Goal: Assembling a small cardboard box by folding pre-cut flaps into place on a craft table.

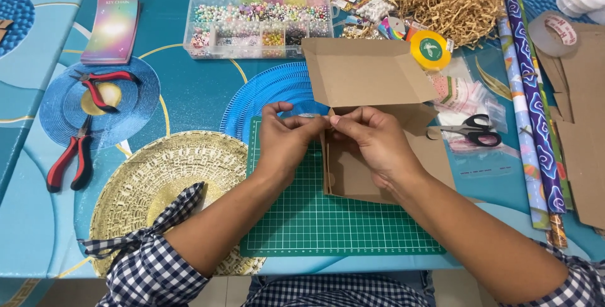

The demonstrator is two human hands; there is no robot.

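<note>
a small pale item, too small to identify, is pinched between the fingertips of the left hand and the right hand, which meet just above the centre of the view. the thumb and forefinger of each hand are pressed together on it, with the remaining fingers curled loosely behind. the item is held in the air over the top edge of the green cutting mat, just at nine o'clock of the open cardboard box, whose flaps stand up at twelve o'clock of the hands.

the step in hand is judged to be fine fingertip work on that item. it would be done well if the grip were kept at the very tips, so that the piece stays visible, and if the hands were steadied with the wrists low over the mat. should it slip, it would be best caught by the mat rather than by the patterned tablecloth, where it could be lost.

black scissors lie at three o'clock, red-handled pliers at nine o'clock, and a clear bead organiser at eleven o'clock.
</note>
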